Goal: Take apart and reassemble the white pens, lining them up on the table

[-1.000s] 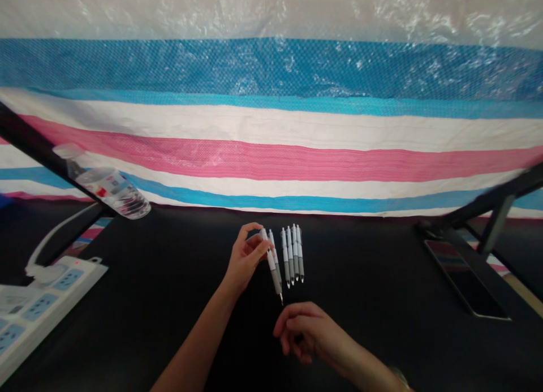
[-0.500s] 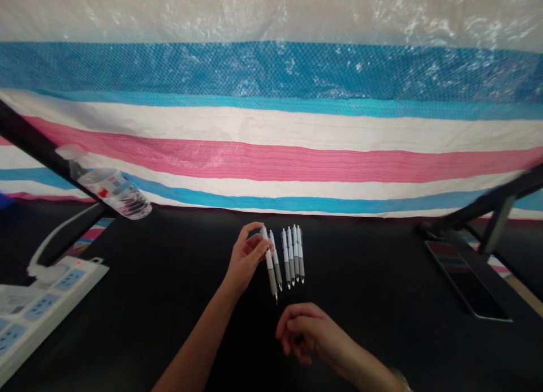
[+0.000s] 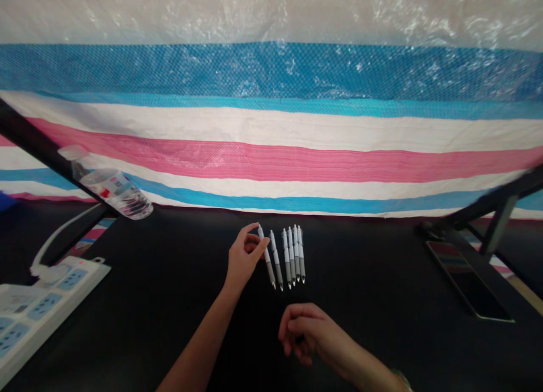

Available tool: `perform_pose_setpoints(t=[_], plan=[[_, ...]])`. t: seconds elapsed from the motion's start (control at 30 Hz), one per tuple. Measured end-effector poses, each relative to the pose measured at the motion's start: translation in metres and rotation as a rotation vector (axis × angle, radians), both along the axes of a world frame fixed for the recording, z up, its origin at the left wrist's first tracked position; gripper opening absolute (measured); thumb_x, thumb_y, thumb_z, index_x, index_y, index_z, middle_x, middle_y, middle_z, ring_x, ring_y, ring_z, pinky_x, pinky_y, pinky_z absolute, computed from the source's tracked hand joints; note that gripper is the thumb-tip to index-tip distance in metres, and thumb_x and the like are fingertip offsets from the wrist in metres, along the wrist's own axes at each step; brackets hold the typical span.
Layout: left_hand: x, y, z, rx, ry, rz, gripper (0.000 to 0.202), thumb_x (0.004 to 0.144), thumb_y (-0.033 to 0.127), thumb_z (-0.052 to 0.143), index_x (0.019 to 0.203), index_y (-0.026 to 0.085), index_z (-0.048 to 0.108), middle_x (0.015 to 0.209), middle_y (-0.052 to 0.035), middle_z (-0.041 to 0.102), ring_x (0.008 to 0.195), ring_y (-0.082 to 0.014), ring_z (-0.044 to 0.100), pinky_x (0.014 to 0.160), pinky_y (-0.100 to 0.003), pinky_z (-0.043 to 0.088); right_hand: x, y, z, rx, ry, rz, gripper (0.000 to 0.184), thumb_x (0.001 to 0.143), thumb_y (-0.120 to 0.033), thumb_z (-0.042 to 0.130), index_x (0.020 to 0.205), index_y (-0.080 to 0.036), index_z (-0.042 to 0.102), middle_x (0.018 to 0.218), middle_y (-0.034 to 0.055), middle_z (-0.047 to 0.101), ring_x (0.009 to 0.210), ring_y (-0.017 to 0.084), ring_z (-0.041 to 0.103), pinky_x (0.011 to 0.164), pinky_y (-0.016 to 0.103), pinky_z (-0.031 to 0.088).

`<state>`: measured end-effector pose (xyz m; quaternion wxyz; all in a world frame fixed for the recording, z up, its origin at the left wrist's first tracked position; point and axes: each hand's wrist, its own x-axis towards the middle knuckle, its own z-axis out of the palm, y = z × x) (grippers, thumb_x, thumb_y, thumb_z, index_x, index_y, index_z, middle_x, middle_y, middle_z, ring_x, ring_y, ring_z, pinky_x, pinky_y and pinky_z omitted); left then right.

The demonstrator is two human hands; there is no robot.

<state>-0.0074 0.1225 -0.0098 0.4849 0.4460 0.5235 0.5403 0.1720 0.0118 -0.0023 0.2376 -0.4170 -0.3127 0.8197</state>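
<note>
From the left hand (image 3: 245, 257) hangs one pen (image 3: 268, 261).

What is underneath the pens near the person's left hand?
The pens lie on a flat black surface, while the left hand holds one pen above it. The surface directly beneath each pen is covered, so nothing there can be seen.

Pens (image 3: 287, 262) lined up on tabletop (image 3: 127, 324)

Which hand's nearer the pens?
Left. The left hand is at the pens, its fingers on the leftmost pen; the right hand hangs apart, below the row, touching none.
</note>
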Motion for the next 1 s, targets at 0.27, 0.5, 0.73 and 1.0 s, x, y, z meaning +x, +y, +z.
perform_pose_setpoints(t=[0.27,0.5,0.73,1.0], plan=[[0.001,-0.005,-0.001,0.017,0.305,0.0,0.024,0.079,0.031,0.071,0.1,0.018,0.069,0.067,0.0002,0.07,0.051,-0.0173,0.07,0.049,-0.024,0.056,0.021,0.018,0.012,0.241,-0.087,-0.094,0.022,0.075,-0.035,0.064,0.073,-0.014,0.064,0.063,0.0026,0.064,0.049,0.009,0.046,0.043,0.02,0.031],[0.007,-0.009,0.003,-0.05,0.261,-0.097,0.019,0.079,0.022,0.067,0.097,0.016,0.07,0.066,-0.0028,0.074,0.053,-0.0187,0.072,0.051,-0.026,0.059,0.058,0.045,0.003,0.844,-0.772,-0.318,0.023,0.09,-0.032,0.051,0.099,-0.018,0.068,0.092,0.0082,0.069,0.081,0.021,0.063,0.067,0.032,0.05],[0.017,-0.013,0.003,-0.104,0.118,-0.203,0.023,0.078,0.018,0.068,0.1,0.014,0.068,0.074,-0.0061,0.078,0.061,-0.0201,0.075,0.058,-0.029,0.062,0.068,0.053,-0.01,1.025,-0.946,-0.308,0.024,0.091,-0.023,0.048,0.106,-0.019,0.067,0.101,0.0112,0.07,0.095,0.026,0.065,0.083,0.042,0.052],[0.029,-0.022,0.005,-0.041,0.097,-0.365,0.022,0.075,0.018,0.071,0.097,0.017,0.07,0.099,-0.0089,0.076,0.074,-0.021,0.077,0.065,-0.031,0.063,0.083,0.059,0.0,1.112,-0.938,-0.188,0.029,0.086,-0.018,0.056,0.113,-0.02,0.066,0.107,0.0097,0.067,0.098,0.025,0.063,0.09,0.043,0.051]])
